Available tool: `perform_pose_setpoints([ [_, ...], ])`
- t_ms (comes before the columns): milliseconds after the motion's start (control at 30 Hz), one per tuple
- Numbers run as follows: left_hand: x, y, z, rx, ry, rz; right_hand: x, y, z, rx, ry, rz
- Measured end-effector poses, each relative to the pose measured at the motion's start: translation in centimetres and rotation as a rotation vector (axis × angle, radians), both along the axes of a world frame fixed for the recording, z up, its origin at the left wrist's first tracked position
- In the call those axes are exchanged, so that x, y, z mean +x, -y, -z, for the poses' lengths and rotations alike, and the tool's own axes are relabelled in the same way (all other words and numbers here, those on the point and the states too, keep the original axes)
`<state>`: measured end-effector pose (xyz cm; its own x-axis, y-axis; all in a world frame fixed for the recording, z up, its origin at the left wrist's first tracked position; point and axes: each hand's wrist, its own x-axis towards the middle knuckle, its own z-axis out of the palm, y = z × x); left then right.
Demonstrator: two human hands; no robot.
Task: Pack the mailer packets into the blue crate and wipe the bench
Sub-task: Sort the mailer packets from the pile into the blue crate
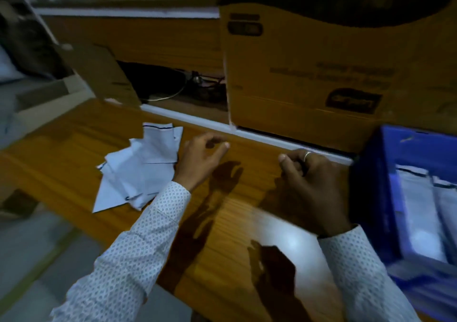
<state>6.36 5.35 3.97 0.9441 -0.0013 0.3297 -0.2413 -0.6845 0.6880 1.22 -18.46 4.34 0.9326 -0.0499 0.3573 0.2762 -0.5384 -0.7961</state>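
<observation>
Left of centre, a loose heap of mailer packets [141, 166] lies on the wooden bench [222, 222], evidently awaiting packing. Immediately right of the heap, the left hand [200, 161] hovers with fingers loosely curled, holding nothing; judged positioned to take the next packet. Right of centre, the right hand [306, 180] has fingers curled in; whether it holds anything cannot be told. At the right edge, the blue crate [371, 198] holds packets already, standing within reach. No wiping cloth observed.
</observation>
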Motion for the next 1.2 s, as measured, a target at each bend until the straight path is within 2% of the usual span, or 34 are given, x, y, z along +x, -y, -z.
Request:
perform_pose_setpoints([
  [233, 4.7, -15.4, 5.4, -0.013, -0.141, -0.161, 6.6, -13.8, 5.2, -0.070, -0.164, -0.148],
  [400, 9.1, -22.7, 8.8, 0.116, -0.260, -0.260, 9.5, -22.0, 9.6, -0.038, -0.316, -0.180],
  [467, 11.3, -24.5, 9.6, 0.218, -0.324, -0.291, 10.2, -24.9, 10.9, 0.022, -0.449, -0.232],
  [500, 12.5, -25.3, 9.9, 0.255, -0.353, -0.301, 10.6, -26.2, 11.3, -0.024, -0.490, -0.254],
  [600, 15.7, -27.0, 10.6, 0.409, -0.432, -0.288, 12.1, -29.2, 12.6, -0.219, -0.500, -0.252],
  [667, 17.4, -27.7, 10.9, 0.542, -0.502, -0.260, 12.8, -30.6, 13.1, -0.226, -0.504, -0.272],
  [767, 19.4, -28.4, 11.5, 0.636, -0.584, -0.205, 13.7, -32.1, 13.9, -0.252, -0.542, -0.277],
  [867, 20.7, -28.7, 11.9, 0.672, -0.542, -0.165, 14.5, -33.2, 14.9, -0.302, -0.520, -0.271],
  [1000, 21.6, -28.7, 11.6, 0.523, -0.407, -0.185, 15.1, -34.0, 15.2, -0.197, -0.534, -0.253],
  [1133, 21.4, -28.8, 10.2, 0.157, -0.263, -0.107, 15.1, -34.4, 15.2, -0.137, -0.448, -0.253],
  [1200, 20.7, -29.0, 9.1, 0.014, -0.181, -0.084, 15.0, -34.6, 14.7, -0.110, -0.469, -0.257],
])
